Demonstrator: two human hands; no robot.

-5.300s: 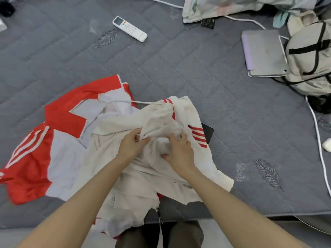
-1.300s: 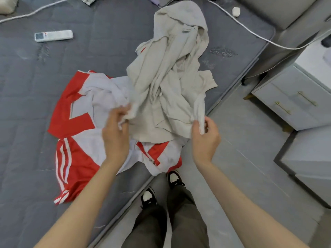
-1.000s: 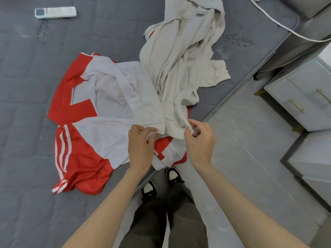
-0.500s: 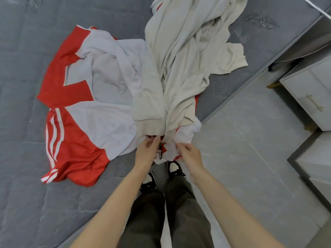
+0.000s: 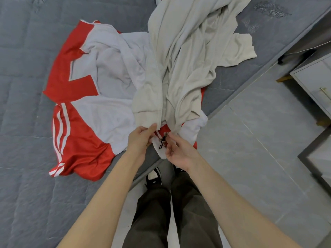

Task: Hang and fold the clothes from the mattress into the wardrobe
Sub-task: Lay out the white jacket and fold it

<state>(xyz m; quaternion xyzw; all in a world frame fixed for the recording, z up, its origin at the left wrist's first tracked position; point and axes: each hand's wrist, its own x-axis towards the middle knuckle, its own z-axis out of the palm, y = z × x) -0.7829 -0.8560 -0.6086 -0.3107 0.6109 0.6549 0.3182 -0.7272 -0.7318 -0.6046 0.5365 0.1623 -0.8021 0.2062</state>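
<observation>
- Mattress [image 5: 26, 68] in grey quilted fabric fills the left and top of the view, stitched in wide panels, with an embroidered leaf motif [image 5: 268, 11] near its far right corner.
- Its edge runs diagonally from lower left to upper right, and the person stands just beside it in dark trousers [image 5: 152, 221] and black-and-white shoes [image 5: 154, 176].
- Right of the edge lies a floor [image 5: 259, 140] of large pale grey tiles with thin joints.
- A pale cabinet [image 5: 315, 79] with a brass handle [image 5: 324, 90] stands at the right margin, apart from the mattress; a thin white cable [image 5: 300, 49] runs in the gap between them.
- The beige jacket [image 5: 188, 51] lies rumpled on the mattress, stretching from the top of the view down to the near edge, partly over a red and white jacket [image 5: 107, 77] spread flat to its left.
- The left hand [image 5: 141, 140] pinches the lower corner of one beige front panel.
- The right hand [image 5: 179, 151], fingers curled, grips the bottom of the other panel, with a small dark zipper pull [image 5: 162, 143] hanging between the two hands.
</observation>
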